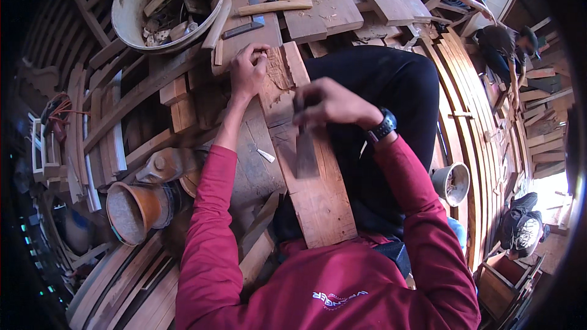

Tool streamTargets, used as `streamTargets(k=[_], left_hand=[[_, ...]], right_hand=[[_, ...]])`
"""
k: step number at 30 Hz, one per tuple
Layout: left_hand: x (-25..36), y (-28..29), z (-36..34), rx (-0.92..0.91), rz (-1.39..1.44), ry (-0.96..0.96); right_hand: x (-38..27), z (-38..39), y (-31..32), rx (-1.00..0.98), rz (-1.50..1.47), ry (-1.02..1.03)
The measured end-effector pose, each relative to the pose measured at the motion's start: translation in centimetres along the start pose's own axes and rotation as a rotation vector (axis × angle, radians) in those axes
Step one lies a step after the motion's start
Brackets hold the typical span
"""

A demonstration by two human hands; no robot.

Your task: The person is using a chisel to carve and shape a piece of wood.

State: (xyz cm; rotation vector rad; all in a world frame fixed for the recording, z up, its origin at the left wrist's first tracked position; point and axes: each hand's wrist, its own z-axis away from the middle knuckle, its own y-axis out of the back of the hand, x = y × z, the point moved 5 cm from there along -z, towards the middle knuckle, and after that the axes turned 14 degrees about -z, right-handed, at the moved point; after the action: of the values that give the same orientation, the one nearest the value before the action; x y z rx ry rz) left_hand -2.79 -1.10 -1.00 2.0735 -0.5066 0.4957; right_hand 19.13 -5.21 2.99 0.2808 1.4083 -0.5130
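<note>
A long wooden board [322, 211] slants from my waist up across my lap, with a roughly carved patch at its far end. Beside that patch is my left hand [249, 72], its fingers bent and closed at the board's left edge. Above the middle of the board, my right hand [333, 104] is closed on a flat dark brush-like tool [307, 156]. Motion blurs the tool, so its exact kind is unclear. Its wide end points down toward the board's surface. A dark watch sits on my right wrist.
Beyond my left hand lie a wooden mallet [275, 7] and a chisel [242, 30]. A white bucket [125, 15] of scraps stands at the far left, an orange-brown pot [136, 208] nearer. Long planks [468, 146] and a small pail [451, 183] are at right. Another person [504, 49] works far right.
</note>
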Motion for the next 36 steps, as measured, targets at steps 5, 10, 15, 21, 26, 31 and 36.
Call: streamTargets(k=[5, 10, 15, 21, 26, 31, 36], left_hand=[[0.1, -0.3, 0.1, -0.043, 0.042, 0.052], [0.2, 0.0, 0.3, -0.047, 0.032, 0.085], [0.5, 0.2, 0.2, -0.007, 0.076, 0.052], [0.3, -0.1, 0.0, -0.017, 0.073, 0.073], [0.4, -0.1, 0.2, -0.027, 0.071, 0.081], [0.2, 0.0, 0.2, -0.014, 0.038, 0.046], [0.4, 0.1, 0.2, -0.014, 0.038, 0.036]], right_hand=[[0.4, -0.4, 0.1, 0.068, 0.141, 0.270], [-0.3, 0.0, -0.3, 0.006, 0.032, 0.112], [0.5, -0.1, 0.3, 0.081, -0.125, 0.077], [-0.1, 0.2, 0.3, -0.028, -0.063, 0.119], [-0.2, 0.2, -0.8, -0.123, 0.038, 0.124], [-0.2, 0.4, 0.3, -0.032, 0.090, 0.087], [-0.1, -0.5, -1.5, -0.089, 0.161, 0.193]])
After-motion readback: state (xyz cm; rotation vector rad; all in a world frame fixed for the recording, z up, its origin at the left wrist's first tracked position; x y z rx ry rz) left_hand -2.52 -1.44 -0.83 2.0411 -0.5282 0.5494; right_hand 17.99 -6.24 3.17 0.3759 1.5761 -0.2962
